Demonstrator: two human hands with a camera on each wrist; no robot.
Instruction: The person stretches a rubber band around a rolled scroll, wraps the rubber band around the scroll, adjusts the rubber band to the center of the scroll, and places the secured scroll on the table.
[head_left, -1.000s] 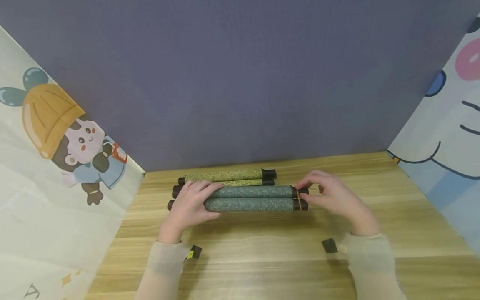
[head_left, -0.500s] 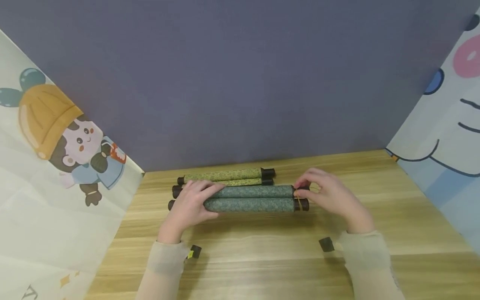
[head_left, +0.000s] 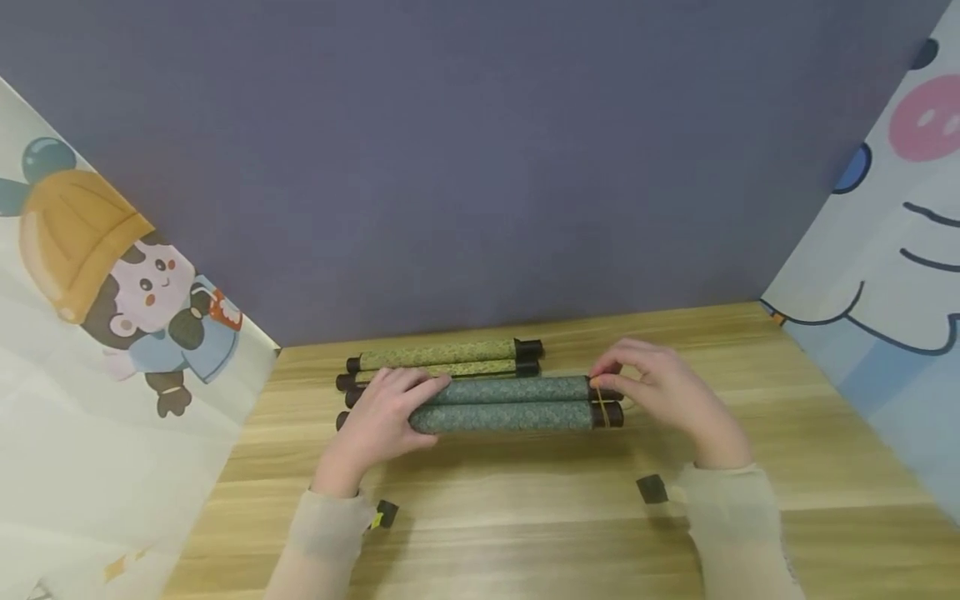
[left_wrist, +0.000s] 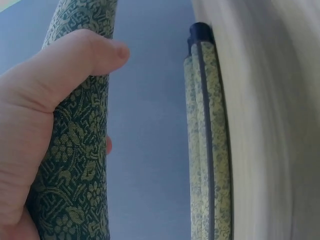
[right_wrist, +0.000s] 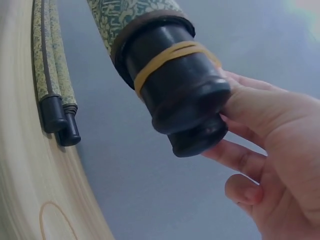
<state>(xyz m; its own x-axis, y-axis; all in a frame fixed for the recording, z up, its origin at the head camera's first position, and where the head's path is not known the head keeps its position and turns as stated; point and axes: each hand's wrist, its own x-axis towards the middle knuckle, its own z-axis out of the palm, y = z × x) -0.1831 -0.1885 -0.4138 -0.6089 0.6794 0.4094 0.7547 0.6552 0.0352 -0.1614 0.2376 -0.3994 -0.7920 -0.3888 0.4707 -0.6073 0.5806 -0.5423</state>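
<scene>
My left hand (head_left: pixel 378 421) grips a rolled-up green patterned scroll (head_left: pixel 517 416) near its left end. In the left wrist view the thumb lies across the front of the green cloth, with a fingertip showing behind it. The scroll's two rollers lie side by side, tipped with dark knobs (right_wrist: pixel 192 102). At the right end my right hand (head_left: pixel 663 396) pinches a tan rubber band (head_left: pixel 602 407) between thumb and fingertips. The right wrist view shows the band looped round the near dark knob, running back to the fingers behind it. The fingers hide the far knob's back.
Behind the green scroll, a yellow patterned scroll (head_left: pixel 442 354) with dark ends lies on the wooden table (head_left: pixel 510 508). A grey-blue panel (head_left: pixel 480 167) stands at the back, and printed cartoon sheets flank both sides. A small dark tab sticks out beside each wrist.
My right thumb and fingertips have shifted slightly left onto the rubber band, drawing it aslant across the knobs. My left hand keeps its grip. The head view has shifted slightly.
</scene>
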